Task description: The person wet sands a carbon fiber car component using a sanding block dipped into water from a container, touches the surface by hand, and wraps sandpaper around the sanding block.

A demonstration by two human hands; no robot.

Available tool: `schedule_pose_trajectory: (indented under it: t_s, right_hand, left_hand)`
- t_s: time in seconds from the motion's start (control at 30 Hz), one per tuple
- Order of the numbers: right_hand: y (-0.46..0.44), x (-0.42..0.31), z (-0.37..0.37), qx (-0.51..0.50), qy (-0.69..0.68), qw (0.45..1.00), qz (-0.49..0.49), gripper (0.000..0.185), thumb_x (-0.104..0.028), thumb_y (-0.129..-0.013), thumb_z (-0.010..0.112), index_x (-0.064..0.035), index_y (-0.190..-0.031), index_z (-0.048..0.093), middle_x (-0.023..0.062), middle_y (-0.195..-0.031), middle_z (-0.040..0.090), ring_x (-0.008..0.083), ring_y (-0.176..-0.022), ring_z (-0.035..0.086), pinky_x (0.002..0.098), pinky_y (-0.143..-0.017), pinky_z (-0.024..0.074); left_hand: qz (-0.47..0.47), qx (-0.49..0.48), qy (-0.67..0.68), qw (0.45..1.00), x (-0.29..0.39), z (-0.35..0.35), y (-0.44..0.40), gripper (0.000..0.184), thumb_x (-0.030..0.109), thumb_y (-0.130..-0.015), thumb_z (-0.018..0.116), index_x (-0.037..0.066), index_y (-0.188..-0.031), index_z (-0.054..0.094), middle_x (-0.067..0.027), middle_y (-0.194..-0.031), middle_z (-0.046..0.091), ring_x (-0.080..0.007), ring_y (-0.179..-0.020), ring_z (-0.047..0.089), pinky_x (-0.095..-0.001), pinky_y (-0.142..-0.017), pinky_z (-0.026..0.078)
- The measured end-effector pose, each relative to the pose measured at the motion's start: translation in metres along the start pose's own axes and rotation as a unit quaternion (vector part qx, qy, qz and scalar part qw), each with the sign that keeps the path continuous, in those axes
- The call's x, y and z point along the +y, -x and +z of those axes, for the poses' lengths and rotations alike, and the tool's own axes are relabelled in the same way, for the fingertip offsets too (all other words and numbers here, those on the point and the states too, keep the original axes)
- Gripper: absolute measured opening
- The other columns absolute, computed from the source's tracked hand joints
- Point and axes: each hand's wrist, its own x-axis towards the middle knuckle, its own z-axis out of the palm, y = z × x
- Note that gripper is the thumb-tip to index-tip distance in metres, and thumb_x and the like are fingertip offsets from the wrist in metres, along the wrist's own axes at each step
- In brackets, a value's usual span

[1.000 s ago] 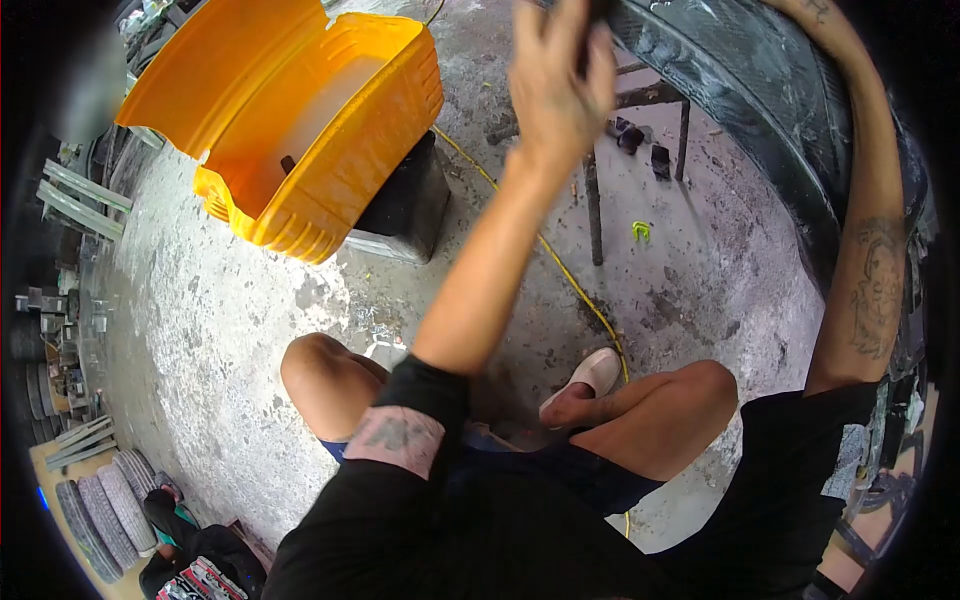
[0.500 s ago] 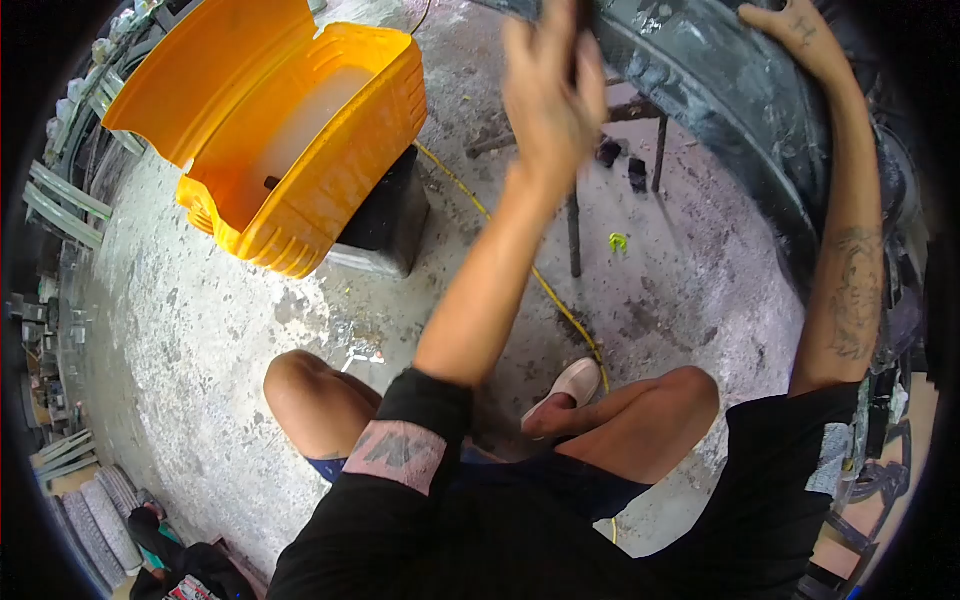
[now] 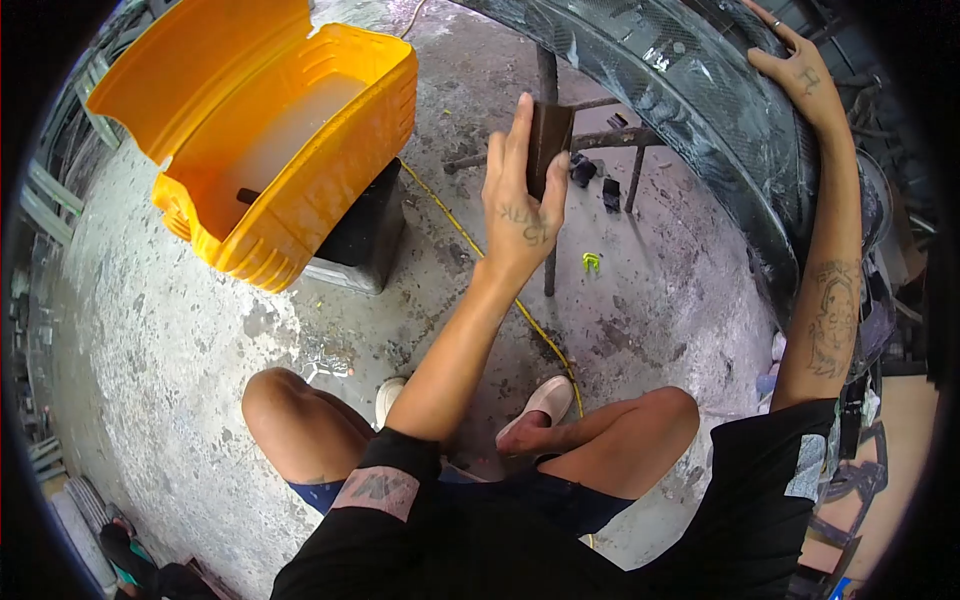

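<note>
My left hand (image 3: 520, 210) is closed on a brown folded sheet that looks like sandpaper (image 3: 550, 145), pinched between thumb and fingers. It is lifted off the large black car body panel (image 3: 690, 100), whose woven carbon-fibre-like surface is wet and streaked with grey. On that panel's far right part rests my right hand (image 3: 808, 82), its thumb and fingers spread apart. A yellow open container (image 3: 330, 195) with cloudy water (image 3: 300, 120) stands to the left. Inside it, a small dark piece (image 3: 247, 196) shows by the near wall.
The yellow container sits on a black box (image 3: 365, 245). Beneath the panel is a dark metal stand (image 3: 550, 250). A yellow hose (image 3: 445, 205) crosses the stained concrete floor, with a bright green clip (image 3: 591, 262) nearby. Grey tyres (image 3: 75, 540) and a person's dark sleeve (image 3: 150, 570) are at lower left.
My left hand has come down and slightly left, away from the panel, and the brown sheet in it shows clearly. My right hand stays on the panel.
</note>
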Motion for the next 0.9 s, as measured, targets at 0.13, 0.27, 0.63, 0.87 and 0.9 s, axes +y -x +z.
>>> schedule_pose_trajectory:
  t_s: [0.13,0.27,0.63,0.87,0.9]
  right_hand:
    - [0.013,-0.079,0.002,0.040,0.050,0.998,-0.004,0.074,-0.015,-0.069,0.072,0.0033,-0.140,0.062,0.0148,-0.126,0.073,0.0189,-0.116,0.064,0.0315,-0.105,0.0471]
    - [0.013,-0.079,0.005,0.016,0.010,0.990,0.142,0.075,-0.015,-0.069,0.071,0.0031,-0.141,0.062,0.0138,-0.128,0.072,0.0179,-0.118,0.064,0.0304,-0.106,0.0463]
    - [0.004,-0.021,-0.002,-0.027,-0.068,0.994,0.084,0.064,-0.026,-0.091,0.071,-0.0134,-0.152,0.058,0.0079,-0.129,0.068,0.0139,-0.109,0.063,0.0263,-0.101,0.0473]
    - [0.007,-0.031,-0.002,0.005,0.033,0.999,0.033,0.061,-0.027,-0.091,0.071,-0.0067,-0.148,0.060,0.0087,-0.128,0.069,0.0140,-0.109,0.063,0.0269,-0.100,0.0474]
    - [0.008,-0.035,-0.002,0.000,0.027,0.998,0.062,0.062,-0.027,-0.091,0.071,-0.0060,-0.147,0.061,0.0087,-0.127,0.069,0.0146,-0.110,0.064,0.0272,-0.101,0.0472]
  left_hand:
    - [-0.092,-0.195,-0.030,0.976,0.006,-0.008,-0.008,0.089,0.001,-0.091,0.071,0.018,-0.167,0.027,-0.0239,-0.121,0.062,-0.0422,-0.108,0.065,-0.0443,-0.093,0.053]
    - [-0.065,-0.253,-0.134,0.956,0.021,-0.006,-0.035,0.095,0.002,-0.089,0.071,0.029,-0.167,0.024,-0.0218,-0.106,0.059,-0.0439,-0.086,0.067,-0.0501,-0.075,0.055]
    - [-0.029,-0.267,-0.191,0.944,0.027,0.002,-0.042,0.103,-0.007,-0.085,0.063,0.033,-0.168,0.018,-0.0229,-0.099,0.054,-0.0404,-0.079,0.067,-0.0469,-0.066,0.059]
    - [-0.072,-0.279,-0.133,0.948,0.016,-0.012,-0.008,0.098,-0.007,-0.087,0.063,0.029,-0.167,0.021,-0.0234,-0.102,0.054,-0.0428,-0.081,0.066,-0.0511,-0.070,0.056]
    - [-0.073,-0.277,-0.131,0.949,0.012,-0.014,0.001,0.098,-0.007,-0.087,0.063,0.029,-0.167,0.021,-0.0234,-0.102,0.054,-0.0428,-0.081,0.066,-0.0511,-0.070,0.056]
